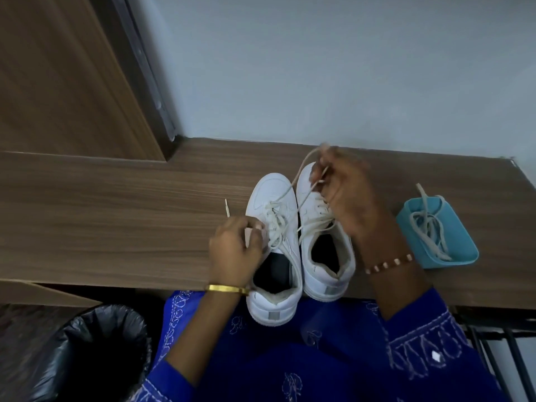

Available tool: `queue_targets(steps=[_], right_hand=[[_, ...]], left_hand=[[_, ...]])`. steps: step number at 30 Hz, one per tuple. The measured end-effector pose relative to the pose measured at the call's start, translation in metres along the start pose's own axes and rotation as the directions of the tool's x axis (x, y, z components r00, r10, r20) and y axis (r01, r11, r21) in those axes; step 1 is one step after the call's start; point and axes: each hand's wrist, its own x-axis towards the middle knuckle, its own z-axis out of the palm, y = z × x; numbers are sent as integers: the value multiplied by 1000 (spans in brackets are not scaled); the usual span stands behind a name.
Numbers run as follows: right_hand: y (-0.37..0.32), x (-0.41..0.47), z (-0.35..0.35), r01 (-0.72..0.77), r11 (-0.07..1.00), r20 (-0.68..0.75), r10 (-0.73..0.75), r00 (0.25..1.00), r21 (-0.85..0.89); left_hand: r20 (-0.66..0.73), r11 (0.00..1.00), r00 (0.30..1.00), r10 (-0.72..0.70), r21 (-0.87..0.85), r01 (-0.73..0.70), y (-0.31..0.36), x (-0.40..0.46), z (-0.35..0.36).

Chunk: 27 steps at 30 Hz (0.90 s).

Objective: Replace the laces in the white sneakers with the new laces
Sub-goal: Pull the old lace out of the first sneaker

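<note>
Wooden desk [116, 227] against a grey wall, sneakers [298, 242] side by side at its near edge, left hand [236, 248] pinching a limp, light lace [278, 224], right hand [348, 195] gripping another up high, best taken by the stiff tip.

Brown wood-grain laminate desk [116, 221] abuts a plain pale grey-white wall [319, 68]. Left of the desk stands a matching wood-grain panel [58, 76]. Below the desk's left end: 1 bin with black plastic liner [95, 352]. Lighting dim, even.
</note>
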Motion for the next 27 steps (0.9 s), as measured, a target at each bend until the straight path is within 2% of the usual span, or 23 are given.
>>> queue_targets(steps=[2, 3, 4, 5, 6, 8, 10, 11, 12, 13, 14, 15, 17, 19, 23, 27], right_hand=[[-20, 8, -5, 43, 996, -49, -39, 998, 76], [-29, 12, -9, 74, 996, -78, -71, 994, 43], [-35, 16, -13, 99, 992, -107, -107, 989, -74], [-39, 21, -18, 104, 958, -130, -143, 981, -269], [-39, 26, -24, 87, 866, -141, -178, 974, -492], [-31, 31, -33, 22, 567, -102, -186, 977, -823], [-13, 24, -37, -29, 262, -72, -156, 985, -965], [-3, 17, -36, -43, 138, -69, -189, 980, -989], [5, 7, -34, -41, 63, -55, -246, 968, -997], [12, -4, -30, -10, 51, -25, -301, 953, -999], [19, -15, -25, 33, 84, 5, -316, 949, -996], [26, -26, -21, 61, 136, 21, -277, 961, -989], [42, -42, -15, 52, 221, 31, -98, 995, -974], [59, -50, -12, 46, 232, 47, -2, 999, -972], [77, -49, -7, 94, 227, 74, -92, 993, -969], [82, -48, -5, 200, 153, 173, -173, 969, -968]], left_hand=[[63, 1000, 998, -19, -23, 21, -2, -5, 5], [101, 999, 994, -39, -31, 42, -3, -6, 7], [131, 997, 990, -55, -36, 61, -4, -6, 7], [148, 997, 987, -63, -44, 70, -5, -6, 7], [157, 996, 986, -58, -51, 67, -5, -5, 6], [183, 998, 983, -28, -58, 39, -5, -3, 3], [220, 999, 976, 0, -47, 10, -5, -2, 0], [232, 999, 973, 8, -36, 0, -5, -2, 0], [240, 1000, 971, 7, -29, 0, -5, -2, -1], [243, 1000, 970, -2, -27, 9, -4, -2, -1], [242, 999, 970, -17, -24, 23, -3, -2, 0], [238, 999, 971, -33, -20, 39, -3, -1, 1], [229, 997, 971, -68, -23, 75, -3, 1, 3], [221, 995, 971, -86, -39, 97, -3, 3, 4], [215, 988, 971, -100, -91, 122, -6, 2, 5], [172, 959, 971, -163, -203, 197, -10, -3, 6]])
